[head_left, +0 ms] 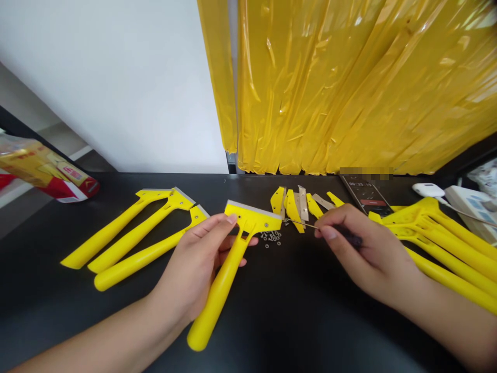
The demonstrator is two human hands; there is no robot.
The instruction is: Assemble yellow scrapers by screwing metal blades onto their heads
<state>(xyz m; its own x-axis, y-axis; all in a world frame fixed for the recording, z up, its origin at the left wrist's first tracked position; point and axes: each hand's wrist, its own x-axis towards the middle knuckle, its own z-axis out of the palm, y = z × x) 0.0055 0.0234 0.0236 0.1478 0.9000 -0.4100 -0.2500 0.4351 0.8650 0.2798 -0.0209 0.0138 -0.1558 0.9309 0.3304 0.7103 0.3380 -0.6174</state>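
My left hand [205, 246] is closed around the head of a yellow scraper [229, 269], its thumb on the front plate and its handle slanting down toward me. A metal blade edge runs along the top of that head, and one screw shows at its right side. Between the fingers of my right hand [361, 248] is a thin screwdriver [305, 224], its shaft pointing left toward small screws and washers [272, 237] on the table. Behind these lie loose yellow plates [294, 211] and metal blades [303, 203].
Several yellow scrapers [132, 238] lie at left, beside a red and yellow packet [50, 168]. More yellow handles [446, 243] are stacked at right, near a phone [367, 194], a white charger [427, 189] and a power strip [471, 204]. A yellow plastic curtain [341, 88] hangs behind the black table [295, 321].
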